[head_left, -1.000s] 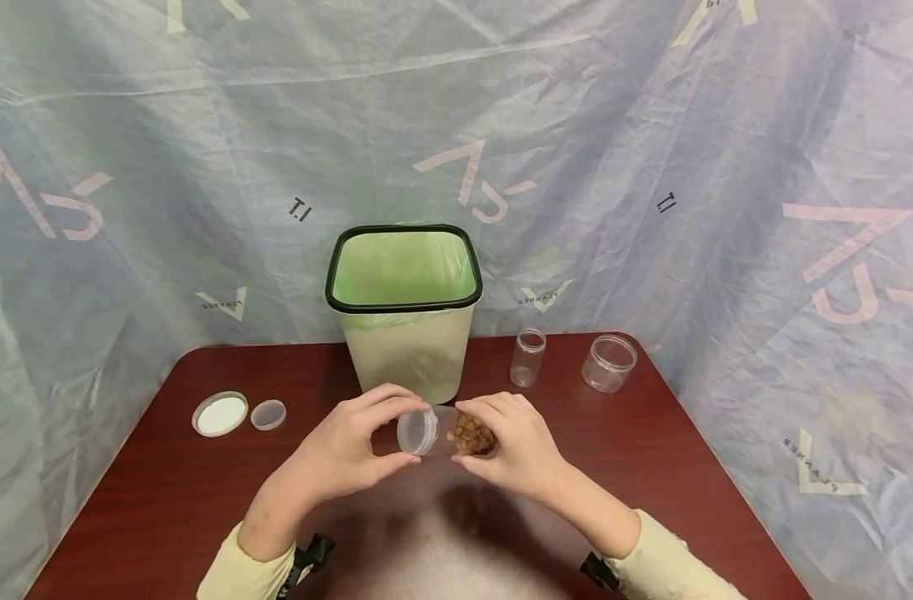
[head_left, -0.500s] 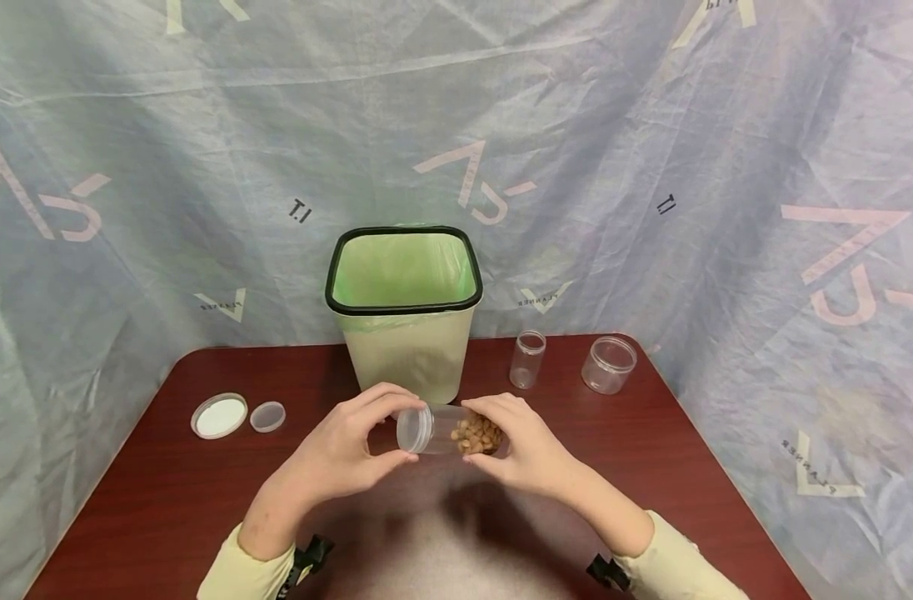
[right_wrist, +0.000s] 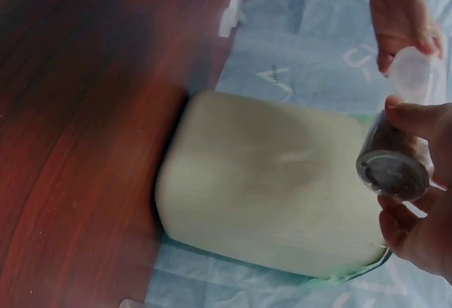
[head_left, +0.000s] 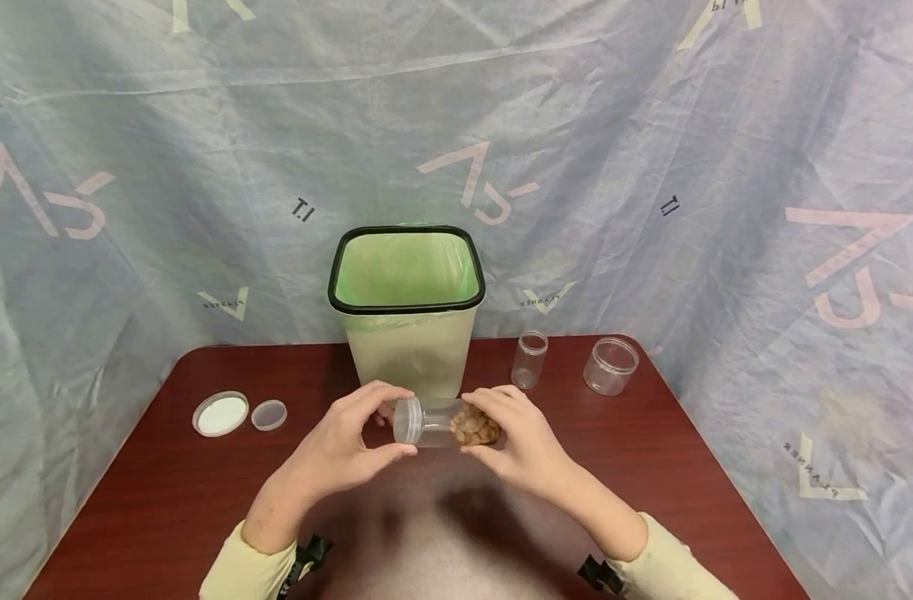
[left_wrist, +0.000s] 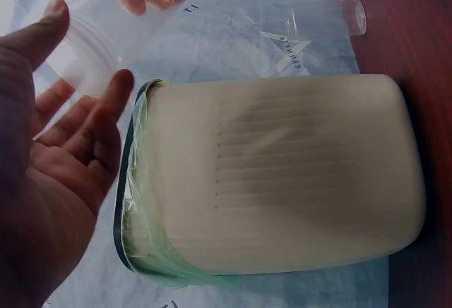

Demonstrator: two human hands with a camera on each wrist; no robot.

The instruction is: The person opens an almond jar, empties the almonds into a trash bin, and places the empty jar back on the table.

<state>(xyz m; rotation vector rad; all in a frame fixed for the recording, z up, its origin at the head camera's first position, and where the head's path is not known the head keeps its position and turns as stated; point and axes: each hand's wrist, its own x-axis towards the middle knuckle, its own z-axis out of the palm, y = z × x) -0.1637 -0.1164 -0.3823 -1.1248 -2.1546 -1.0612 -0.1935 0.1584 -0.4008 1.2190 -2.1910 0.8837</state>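
A clear plastic jar [head_left: 436, 427] lies sideways in the air between both hands, over the table in front of the bin. Brown nugget-like pieces [head_left: 473, 427] are gathered in its right end. At its left end is a translucent lid [head_left: 407, 421], which my left hand [head_left: 344, 446] grips by the rim between thumb and fingers. My right hand [head_left: 524, 437] holds the body near the base, its fingers partly covering the pieces. In the right wrist view the jar's round base [right_wrist: 393, 175] faces the camera. Whether the lid sits fully on the jar cannot be told.
Behind the hands stands a pale bin [head_left: 407, 354] with a black rim and green liner. Two lids, one large [head_left: 220, 414] and one small [head_left: 268, 414], lie at left. A narrow clear jar [head_left: 529, 362] and a wide one [head_left: 610, 368] stand at back right.
The jar has turned a little, so the lid shows more side-on, and it has risen slightly with both hands. Both hands keep their hold on it.
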